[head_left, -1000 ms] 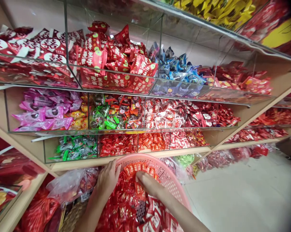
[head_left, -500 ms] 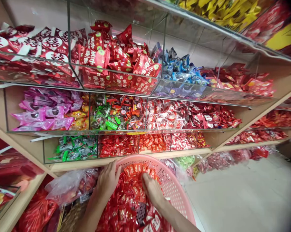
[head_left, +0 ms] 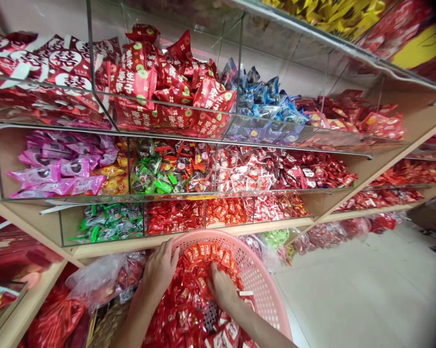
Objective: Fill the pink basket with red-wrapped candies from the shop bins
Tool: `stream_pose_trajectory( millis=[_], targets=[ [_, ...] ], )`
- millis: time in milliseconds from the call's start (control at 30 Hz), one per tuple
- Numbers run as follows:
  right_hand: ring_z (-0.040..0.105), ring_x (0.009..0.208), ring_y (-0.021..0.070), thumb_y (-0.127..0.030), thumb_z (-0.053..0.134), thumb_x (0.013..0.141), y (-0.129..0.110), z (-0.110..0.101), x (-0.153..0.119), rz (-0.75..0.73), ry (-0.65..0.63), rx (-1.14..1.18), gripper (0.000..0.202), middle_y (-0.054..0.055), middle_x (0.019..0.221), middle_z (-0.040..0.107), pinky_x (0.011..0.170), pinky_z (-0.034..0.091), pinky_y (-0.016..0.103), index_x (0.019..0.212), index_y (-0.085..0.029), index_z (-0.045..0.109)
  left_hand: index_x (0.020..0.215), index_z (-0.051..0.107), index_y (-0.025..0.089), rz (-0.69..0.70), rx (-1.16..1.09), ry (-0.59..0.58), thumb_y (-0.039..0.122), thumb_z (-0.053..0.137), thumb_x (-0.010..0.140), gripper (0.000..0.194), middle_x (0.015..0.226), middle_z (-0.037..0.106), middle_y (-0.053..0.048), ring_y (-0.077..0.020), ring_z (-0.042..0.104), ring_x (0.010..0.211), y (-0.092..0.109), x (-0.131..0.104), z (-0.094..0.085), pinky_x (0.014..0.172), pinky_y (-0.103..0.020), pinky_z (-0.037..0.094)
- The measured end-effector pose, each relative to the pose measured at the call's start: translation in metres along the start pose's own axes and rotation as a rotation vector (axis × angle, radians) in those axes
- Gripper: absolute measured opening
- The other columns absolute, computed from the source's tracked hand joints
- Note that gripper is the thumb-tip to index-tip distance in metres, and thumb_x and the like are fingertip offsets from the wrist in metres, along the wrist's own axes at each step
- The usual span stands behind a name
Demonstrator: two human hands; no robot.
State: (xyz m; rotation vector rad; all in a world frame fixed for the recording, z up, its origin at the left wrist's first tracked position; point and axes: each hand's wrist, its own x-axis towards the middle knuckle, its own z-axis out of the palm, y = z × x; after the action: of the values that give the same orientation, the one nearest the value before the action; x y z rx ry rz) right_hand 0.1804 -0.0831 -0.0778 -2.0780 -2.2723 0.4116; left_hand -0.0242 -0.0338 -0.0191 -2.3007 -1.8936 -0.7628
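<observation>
A pink perforated plastic basket full of small red wrapped candies is at the bottom centre, just below the shelf edge. My left hand rests over its upper left rim, thumb apart from the fingers on the inner side. Among the candies in the middle of the basket is my right hand, its fingertips dug in and partly hidden; whether it holds any candy cannot be seen. Orange-red packets line the far side of the basket, and a dark patch of its bottom shows near my right wrist.
Shelves with clear dividers rise ahead, holding big red packets, blue candies, pink-purple ones and green ones. Plastic bags lie under the shelf at left. Pale floor tiles spread at right.
My right hand has shifted slightly left and down, with its fingers deeper among the candies. My left hand stays at the rim. The view has moved a little to the right.
</observation>
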Motion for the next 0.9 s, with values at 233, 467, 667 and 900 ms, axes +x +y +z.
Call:
stream_pose_trajectory(
  millis=[233, 467, 667, 900],
  targets=[
    [0.066, 0.074, 0.0251, -0.023, 0.037, 0.09, -0.007, -0.018, -0.009, 0.008, -0.004, -0.018, 0.032, 0.014, 0.082, 0.068, 0.059, 0.046, 0.031, 0.118, -0.01, 0.046, 0.115, 0.054, 0.014, -0.001, 0.019, -0.025, 0.034, 0.037, 0.088, 0.038, 0.107, 0.066, -0.01, -0.0203, 0.062, 0.094, -0.001, -0.001, 0.002, 0.08, -0.031, 0.048],
    [0.065, 0.077, 0.0254, -0.029, 0.046, 0.087, -0.029, -0.023, -0.006, -0.029, 0.001, -0.003, 0.025, 0.013, 0.085, 0.068, 0.06, 0.044, 0.03, 0.104, -0.013, 0.055, 0.115, 0.055, 0.016, 0.003, 0.021, -0.011, 0.033, 0.037, 0.087, 0.037, 0.105, 0.066, -0.009, -0.0189, 0.062, 0.094, 0.001, 0.0, -0.002, 0.08, -0.029, 0.048],
    [0.063, 0.064, 0.0185, -0.034, 0.045, 0.087, -0.024, -0.047, 0.002, -0.011, 0.087, 0.088, 0.023, 0.008, 0.071, 0.068, 0.052, 0.034, 0.024, 0.082, -0.017, 0.06, 0.114, 0.055, 0.016, -0.001, 0.002, -0.004, 0.032, 0.037, 0.087, 0.036, 0.105, 0.067, -0.009, -0.02, 0.062, 0.094, 0.0, 0.001, -0.002, 0.08, -0.03, 0.049],
    [0.058, 0.06, 0.0123, -0.039, 0.036, 0.091, 0.017, -0.123, 0.084, 0.085, 0.412, 0.264, 0.03, 0.002, 0.066, 0.064, 0.054, 0.032, 0.021, 0.077, -0.019, 0.055, 0.115, 0.054, 0.014, -0.01, 0.031, -0.014, 0.032, 0.037, 0.087, 0.037, 0.107, 0.066, -0.009, -0.0198, 0.063, 0.093, -0.005, -0.001, 0.008, 0.079, -0.03, 0.049]
  ],
)
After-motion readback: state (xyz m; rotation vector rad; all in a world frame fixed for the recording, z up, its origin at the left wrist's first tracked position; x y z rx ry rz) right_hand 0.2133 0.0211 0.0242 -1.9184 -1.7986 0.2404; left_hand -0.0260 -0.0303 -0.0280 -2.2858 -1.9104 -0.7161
